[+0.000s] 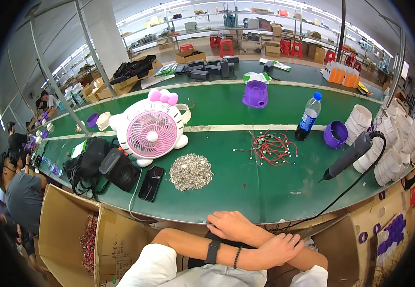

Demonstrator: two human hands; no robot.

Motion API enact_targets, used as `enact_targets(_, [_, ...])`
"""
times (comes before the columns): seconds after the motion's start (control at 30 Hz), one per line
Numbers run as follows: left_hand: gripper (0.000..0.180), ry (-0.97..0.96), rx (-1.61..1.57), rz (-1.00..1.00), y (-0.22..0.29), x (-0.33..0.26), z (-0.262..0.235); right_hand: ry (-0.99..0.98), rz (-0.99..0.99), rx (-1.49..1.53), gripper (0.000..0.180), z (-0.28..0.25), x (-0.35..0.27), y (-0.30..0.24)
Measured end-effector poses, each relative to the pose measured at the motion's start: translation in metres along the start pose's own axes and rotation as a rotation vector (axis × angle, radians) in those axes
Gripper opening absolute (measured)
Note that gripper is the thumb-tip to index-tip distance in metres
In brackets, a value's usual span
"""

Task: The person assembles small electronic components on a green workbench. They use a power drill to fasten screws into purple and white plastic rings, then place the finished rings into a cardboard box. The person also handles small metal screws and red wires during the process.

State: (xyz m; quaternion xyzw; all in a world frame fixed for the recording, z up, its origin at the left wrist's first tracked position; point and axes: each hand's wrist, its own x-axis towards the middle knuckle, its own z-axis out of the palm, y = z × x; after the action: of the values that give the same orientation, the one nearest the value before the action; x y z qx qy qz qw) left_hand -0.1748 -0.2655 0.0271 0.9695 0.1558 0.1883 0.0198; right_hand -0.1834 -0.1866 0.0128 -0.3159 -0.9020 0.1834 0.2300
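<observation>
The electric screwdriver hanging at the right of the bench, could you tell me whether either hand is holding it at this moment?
No, the electric screwdriver hangs untouched, while the left hand and right hand rest crossed at the table edge.

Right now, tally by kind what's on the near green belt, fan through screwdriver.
Fan: 1
Phone: 1
Screw pile: 1
Red wire bundle: 1
Bottle: 1
Purple cup: 1
Electric screwdriver: 1
Total: 7

Bright, even light from ceiling tube lamps (140, 16); soft glare on the green tabletop (245, 186). Shadows faint and short. Strong fisheye bend: the tabletop's edges curve, corners go black. Centre sharp, far shelves (265, 21) slightly soft.
</observation>
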Motion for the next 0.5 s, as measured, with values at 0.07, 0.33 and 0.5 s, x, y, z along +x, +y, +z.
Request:
enact_targets(0.07, [0.046,0.122,0.030,0.048,-0.006,-0.005,0.007,-0.028,0.003,0.044,0.020,-0.003,-0.006,-0.003])
enact_targets(0.33, [0.072,-0.224,-0.238,0.058,-0.029,0.001,-0.030,-0.032,0.100,0.345,0.016,-0.012,-0.012,0.004])
enact_targets(0.5, [0.059,0.094,-0.416,-0.102,-0.118,0.033,-0.094,0.533,0.413,0.402,0.015,-0.036,-0.064,0.017])
